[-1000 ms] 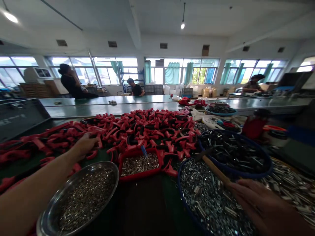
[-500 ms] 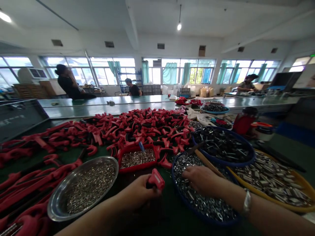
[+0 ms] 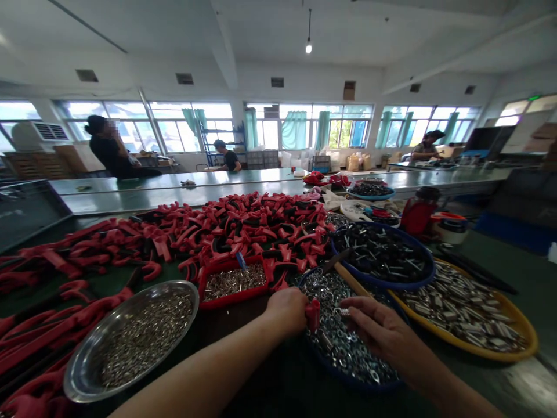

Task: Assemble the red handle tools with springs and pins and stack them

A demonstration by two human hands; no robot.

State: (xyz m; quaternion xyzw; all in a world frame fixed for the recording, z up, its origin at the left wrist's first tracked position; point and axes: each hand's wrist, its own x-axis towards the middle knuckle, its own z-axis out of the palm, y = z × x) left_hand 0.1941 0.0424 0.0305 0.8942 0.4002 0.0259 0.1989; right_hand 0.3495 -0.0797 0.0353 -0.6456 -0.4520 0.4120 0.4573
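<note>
Our left hand (image 3: 285, 310) holds a red plastic clamp handle (image 3: 312, 315) over a round blue basket of steel washers (image 3: 337, 348). Our right hand (image 3: 376, 331) stands narrow at a small steel spring (image 3: 343, 312), grip unclear. Beyond lies a heap of red-and-black plastic handles (image 3: 261, 226).

Left hand (image 3: 287, 310) and right hand (image 3: 378, 331) over blue basket (image 3: 348, 386). Passage: dark green bench top (image 3: 278, 377) between basket and steel tray (image 3: 161, 283). Forward reach blocked by red tray (image 3: 230, 305) and blue bowl (image 3: 418, 283).

Metal tray (image 3: 165, 283) left; washer basket (image 3: 335, 376) right — clamp handles (image 3: 261, 220) behind.
</note>
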